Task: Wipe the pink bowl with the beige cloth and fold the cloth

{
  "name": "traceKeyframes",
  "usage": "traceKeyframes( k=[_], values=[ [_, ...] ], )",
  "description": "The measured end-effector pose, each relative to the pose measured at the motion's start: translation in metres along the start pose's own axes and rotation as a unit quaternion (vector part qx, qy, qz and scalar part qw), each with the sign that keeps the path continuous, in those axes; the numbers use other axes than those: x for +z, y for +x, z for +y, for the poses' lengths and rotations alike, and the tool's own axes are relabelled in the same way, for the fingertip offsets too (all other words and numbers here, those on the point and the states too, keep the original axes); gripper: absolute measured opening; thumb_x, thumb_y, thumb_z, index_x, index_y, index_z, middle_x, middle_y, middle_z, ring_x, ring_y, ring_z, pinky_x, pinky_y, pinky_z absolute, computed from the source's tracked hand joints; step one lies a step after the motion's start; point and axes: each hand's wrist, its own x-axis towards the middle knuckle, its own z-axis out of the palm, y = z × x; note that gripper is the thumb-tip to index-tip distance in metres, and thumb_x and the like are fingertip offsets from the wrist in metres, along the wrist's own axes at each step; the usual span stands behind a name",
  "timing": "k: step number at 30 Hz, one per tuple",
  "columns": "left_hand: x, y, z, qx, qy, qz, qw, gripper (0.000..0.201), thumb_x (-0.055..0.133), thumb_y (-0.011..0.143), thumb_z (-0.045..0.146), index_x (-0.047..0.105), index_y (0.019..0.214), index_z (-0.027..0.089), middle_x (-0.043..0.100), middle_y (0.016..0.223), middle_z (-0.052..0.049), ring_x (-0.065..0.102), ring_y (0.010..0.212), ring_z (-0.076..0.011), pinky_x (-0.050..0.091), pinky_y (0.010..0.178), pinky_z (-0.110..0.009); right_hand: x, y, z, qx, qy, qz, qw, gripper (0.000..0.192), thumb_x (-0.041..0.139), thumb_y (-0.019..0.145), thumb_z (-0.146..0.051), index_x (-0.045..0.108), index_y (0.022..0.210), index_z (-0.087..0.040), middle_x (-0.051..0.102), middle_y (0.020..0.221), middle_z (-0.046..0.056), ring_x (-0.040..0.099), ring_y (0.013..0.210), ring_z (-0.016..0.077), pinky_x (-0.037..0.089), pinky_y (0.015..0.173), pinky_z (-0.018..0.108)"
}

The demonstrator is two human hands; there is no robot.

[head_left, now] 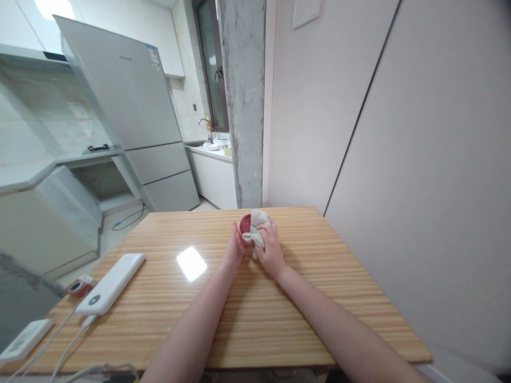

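1. Left hand (235, 246): raised just above the far middle of the tabletop (319, 298), fingers closed around the left side of a small red bowl (245, 222). The bowl is tilted, with its opening turned toward the person.
2. Right hand (270, 249): closed on a white cloth (257, 227), pressing it against the right side and rim of the red bowl. Part of the cloth bunches above the fingers; a short end hangs below them.
3. Position of the bowl and cloth: held between both hands, clear of the wood-grain surface, near the far edge of the tabletop and close to the grey concrete pillar (242, 101) behind it.
4. Left part of the tabletop: a flat white power bank (110, 283) lies at an angle, with white cables (59, 340) running from its near end toward the front edge. A small red-and-white device (80, 287) sits just beside it at the left edge. A second white device (24, 340) lies near the front left corner.
5. Background: a grey refrigerator (131, 111) stands at left; a sink with a faucet (205, 125) is visible beyond it.
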Motion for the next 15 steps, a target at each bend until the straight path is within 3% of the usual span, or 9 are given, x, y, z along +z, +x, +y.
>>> traceKeyframes(
  k=[2,4,7,9,11,15],
  values=[
    [0.003,-0.004,-0.001,-0.073,0.014,-0.037,0.997,0.063,0.047,0.079,0.067,0.063,0.112,0.016,0.068,0.106,-0.013,0.064,0.097,-0.0284,0.052,0.077,-0.039,-0.009,0.002,0.009,0.004,0.022,0.015,1.000,0.020,0.046,0.075,-0.016,0.059,0.089,-0.020,0.056,0.100,0.009,0.039,0.126,0.0294,0.029,0.109,0.051],
    [0.007,-0.007,-0.003,-0.100,0.021,-0.040,0.994,0.051,0.056,0.081,0.056,0.063,0.111,0.016,0.069,0.106,-0.012,0.063,0.098,-0.0278,0.052,0.078,-0.038,-0.018,0.005,0.018,-0.004,0.041,0.001,0.999,0.018,0.047,0.071,-0.016,0.059,0.084,-0.020,0.057,0.096,0.008,0.044,0.121,0.0292,0.034,0.105,0.049],
    [0.010,-0.005,-0.005,-0.045,-0.021,-0.012,0.999,0.039,0.064,0.079,0.038,0.062,0.111,0.016,0.068,0.110,-0.008,0.063,0.101,-0.0229,0.051,0.083,-0.031,-0.019,0.006,0.023,-0.019,0.030,-0.038,0.999,0.022,0.050,0.070,-0.015,0.060,0.089,-0.020,0.058,0.099,0.008,0.042,0.124,0.0288,0.033,0.107,0.049],
    [0.007,-0.002,-0.005,0.013,-0.061,0.005,0.998,0.038,0.063,0.080,0.035,0.061,0.113,0.017,0.066,0.115,-0.007,0.062,0.103,-0.0196,0.051,0.082,-0.027,-0.011,0.004,0.020,-0.023,0.016,-0.058,0.998,0.031,0.050,0.072,-0.013,0.061,0.100,-0.020,0.056,0.116,0.010,0.033,0.133,0.0280,0.027,0.112,0.050],
    [0.002,0.003,-0.003,0.047,-0.086,0.029,0.995,0.039,0.064,0.080,0.033,0.058,0.117,0.019,0.065,0.117,-0.006,0.064,0.099,-0.0173,0.052,0.077,-0.024,0.000,0.000,0.017,-0.014,0.014,-0.070,0.997,0.042,0.048,0.072,-0.009,0.059,0.111,-0.020,0.044,0.138,0.010,0.021,0.141,0.0264,0.022,0.115,0.049],
    [-0.008,0.008,-0.001,0.020,-0.093,0.056,0.994,0.043,0.067,0.078,0.031,0.056,0.118,0.019,0.068,0.108,-0.007,0.066,0.085,-0.0154,0.051,0.063,-0.022,0.014,-0.006,0.018,0.022,0.024,-0.079,0.996,0.056,0.045,0.071,-0.004,0.054,0.123,-0.022,0.022,0.154,0.005,0.010,0.145,0.0243,0.017,0.117,0.049]
  ],
)
